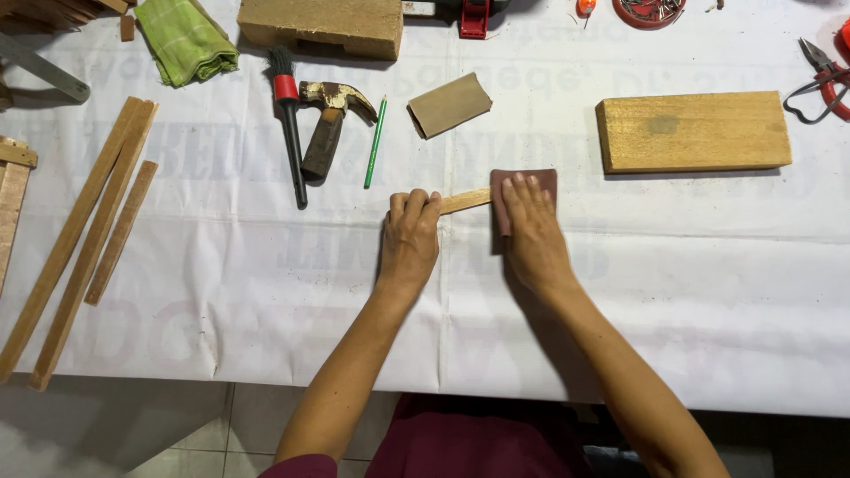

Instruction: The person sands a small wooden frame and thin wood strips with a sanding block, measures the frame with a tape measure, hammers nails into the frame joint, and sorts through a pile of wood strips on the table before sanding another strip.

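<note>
A short thin wooden stick [464, 201] lies on the white table cover [708, 292] in the middle of the view. My left hand [410, 237] grips its left end and holds it down. My right hand [532, 227] presses a folded piece of reddish-brown sandpaper [531, 180] over the stick's right end, fingers flat on top. The stick's two ends are hidden under the hands and the paper.
Behind lie a tan sandpaper piece [449, 104], a green pencil [375, 142], a hammer [326, 124], a red-collared brush [289, 115] and a green cloth [186, 37]. Wood blocks sit at right [692, 131] and top [321, 25]. Long wooden strips [84, 239] lie left; pliers [823, 75] far right.
</note>
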